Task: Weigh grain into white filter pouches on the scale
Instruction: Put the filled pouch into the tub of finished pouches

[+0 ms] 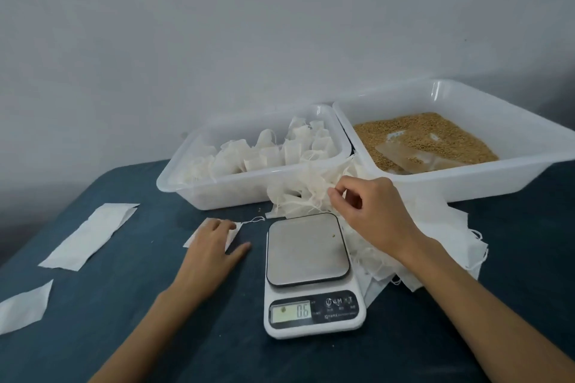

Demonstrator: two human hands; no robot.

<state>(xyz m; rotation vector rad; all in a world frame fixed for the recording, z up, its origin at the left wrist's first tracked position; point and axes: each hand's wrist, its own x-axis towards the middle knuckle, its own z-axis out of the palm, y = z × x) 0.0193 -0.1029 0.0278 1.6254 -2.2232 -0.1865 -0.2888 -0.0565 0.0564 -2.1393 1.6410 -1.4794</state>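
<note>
Scale: white digital kitchen scale (312,277) sits at 6 o'clock on your dark blue desk (130,305).
Left hand (211,253): spread flat, pressing a white filter pouch (232,235) at 9 o'clock of the scale.
Right hand (373,216): fingers curled, pinching at the loose heap of empty white pouches (303,196), 12 o'clock.
Grain: golden grain (435,137) lies in the clear plastic tray (485,179), 1 o'clock.

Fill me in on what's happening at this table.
A person is bagging grain. The left hand presses a flat pouch onto the table; the right hand pinches into the pile of empty pouches behind the scale. The scale platform holds no pouch, only a stray grain. One tub holds pouches, the other tub loose grain.
</note>
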